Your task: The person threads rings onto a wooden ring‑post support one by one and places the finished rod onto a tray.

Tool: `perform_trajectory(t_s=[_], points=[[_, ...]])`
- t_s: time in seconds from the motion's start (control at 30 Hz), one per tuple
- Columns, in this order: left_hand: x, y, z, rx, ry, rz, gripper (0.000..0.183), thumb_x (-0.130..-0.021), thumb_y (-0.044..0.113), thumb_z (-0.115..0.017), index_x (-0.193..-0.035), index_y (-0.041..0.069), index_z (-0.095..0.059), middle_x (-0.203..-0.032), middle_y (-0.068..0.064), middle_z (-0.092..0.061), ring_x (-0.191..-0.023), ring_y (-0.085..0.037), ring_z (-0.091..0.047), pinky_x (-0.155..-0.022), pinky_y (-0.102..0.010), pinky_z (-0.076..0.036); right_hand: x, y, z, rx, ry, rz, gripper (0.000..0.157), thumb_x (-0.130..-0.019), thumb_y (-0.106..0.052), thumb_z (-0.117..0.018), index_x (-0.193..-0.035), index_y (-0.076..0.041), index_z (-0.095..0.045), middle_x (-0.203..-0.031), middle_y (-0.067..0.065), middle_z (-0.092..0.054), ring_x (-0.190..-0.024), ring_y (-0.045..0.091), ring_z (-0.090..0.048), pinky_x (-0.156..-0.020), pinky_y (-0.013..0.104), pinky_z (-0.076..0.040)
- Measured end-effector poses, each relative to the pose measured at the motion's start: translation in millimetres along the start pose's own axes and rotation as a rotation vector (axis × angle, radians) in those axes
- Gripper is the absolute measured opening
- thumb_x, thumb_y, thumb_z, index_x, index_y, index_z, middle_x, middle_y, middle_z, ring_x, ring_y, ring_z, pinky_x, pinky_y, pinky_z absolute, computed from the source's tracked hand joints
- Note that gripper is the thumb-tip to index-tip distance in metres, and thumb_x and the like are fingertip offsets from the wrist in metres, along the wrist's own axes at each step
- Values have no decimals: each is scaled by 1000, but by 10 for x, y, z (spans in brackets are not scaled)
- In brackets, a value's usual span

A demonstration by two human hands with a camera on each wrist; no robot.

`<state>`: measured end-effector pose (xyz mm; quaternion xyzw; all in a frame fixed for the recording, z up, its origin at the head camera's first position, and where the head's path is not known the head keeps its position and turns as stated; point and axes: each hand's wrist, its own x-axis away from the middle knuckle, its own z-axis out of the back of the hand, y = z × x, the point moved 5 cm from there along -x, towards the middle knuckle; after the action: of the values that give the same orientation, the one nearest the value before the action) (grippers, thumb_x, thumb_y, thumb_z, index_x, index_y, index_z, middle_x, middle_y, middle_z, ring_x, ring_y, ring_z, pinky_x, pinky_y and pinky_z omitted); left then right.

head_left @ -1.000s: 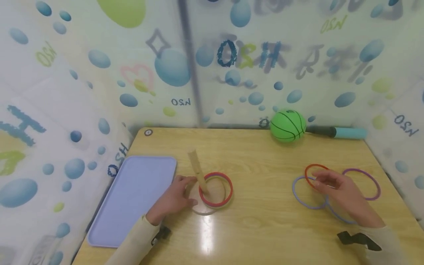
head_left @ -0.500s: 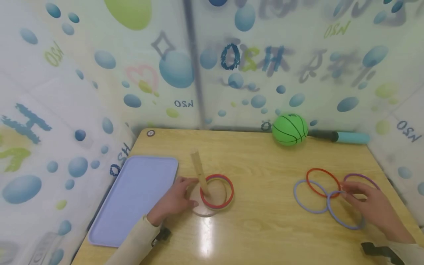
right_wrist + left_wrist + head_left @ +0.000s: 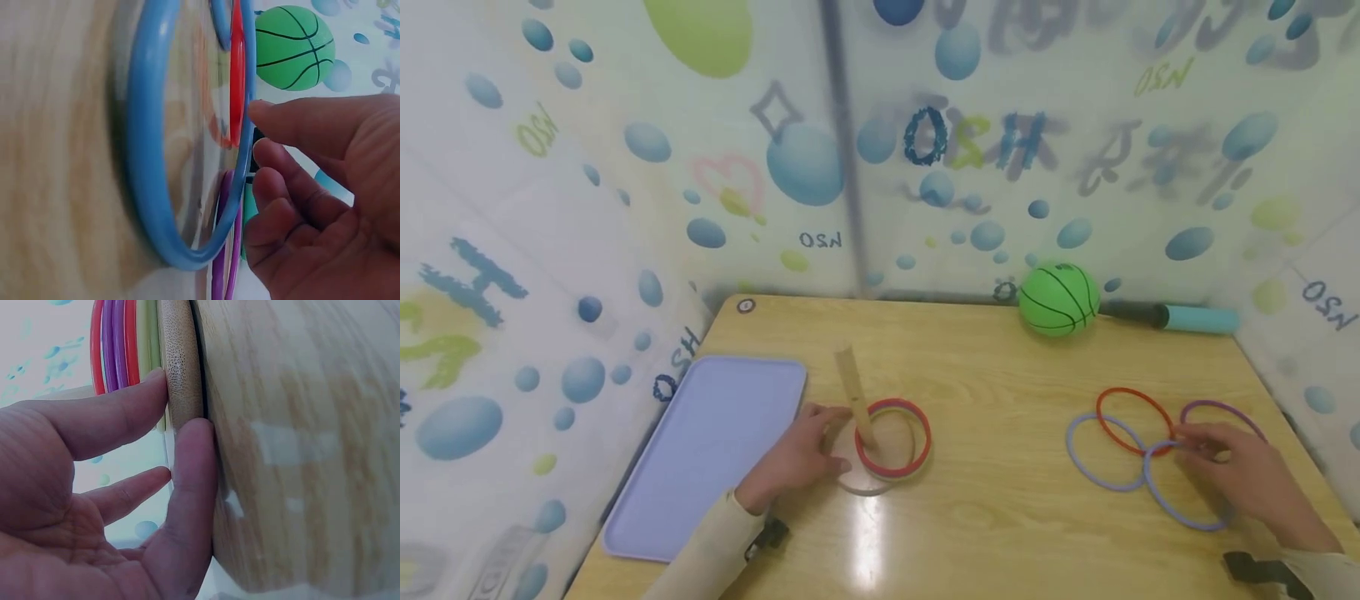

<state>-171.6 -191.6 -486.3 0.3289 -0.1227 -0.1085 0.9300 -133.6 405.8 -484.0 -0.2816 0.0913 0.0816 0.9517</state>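
Left hand (image 3: 797,450) half-curled round the peg stand (image 3: 853,396)'s base; right hand (image 3: 1247,471) part-closed at blue ring (image 3: 145,125), well right of peg stand, can't tell if pinched. Risk: loose pinch slips, or overlapping red ring (image 3: 237,81) gets dragged.

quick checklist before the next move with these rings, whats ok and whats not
1. Left hand on the base: ok, its fingers hold the edge.
2. Peg tip uncovered: ok, no ring or hand sits over it.
3. Ring stack around the peg: ok, it lies on the base.
4. Right hand at a ring: ok, its fingertips are at the rim of the near blue ring.
5. Firm pinch on that ring: cannot tell, the fingers may only be touching it.
6. That ring apart from the loose red ring: not ok, the two cross in the head view.
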Motion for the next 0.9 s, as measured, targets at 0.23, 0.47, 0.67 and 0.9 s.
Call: perform_trajectory(t_s=[0.23,0.47,0.67,0.9], points=[[7,-24,-34,-10,-2,6,75,-80,15,-92,-148,16,-61,-127,-12,-57,-94,-18,-53,-86,-39,-51,-33,42,-1,64,11,53,28,-77,-5,-90,-103,-9,-82,-85,-20,-73,-72,-11,-55,-68,10,-38],[-15,-32,-30,-2,1,0,75,-79,15,-92,-148,16,-61,-129,-12,-57,-95,-18,-54,-88,-40,-50,-52,81,-29,80,-36,52,23,-80,-4,-88,-100,-12,-82,-84,-17,-73,-75,-13,-54,-65,11,-42],[-29,-31,-13,6,9,-9,76,-78,15,-93,-148,17,-61,-126,-12,-57,-91,-17,-54,-84,-39,-51,-76,57,5,-55,-61,100,23,-83,1,-84,-104,-7,-80,-85,-17,-72,-80,-12,-60,-69,6,-44],[-16,-52,-5,22,1,10,76,-79,15,-93,-148,18,-61,-121,-11,-55,-86,-17,-52,-78,-36,-49,-108,-8,-54,-211,-158,59,24,-89,4,-79,-113,1,-76,-98,-17,-75,-90,-11,-66,-73,8,-50]])
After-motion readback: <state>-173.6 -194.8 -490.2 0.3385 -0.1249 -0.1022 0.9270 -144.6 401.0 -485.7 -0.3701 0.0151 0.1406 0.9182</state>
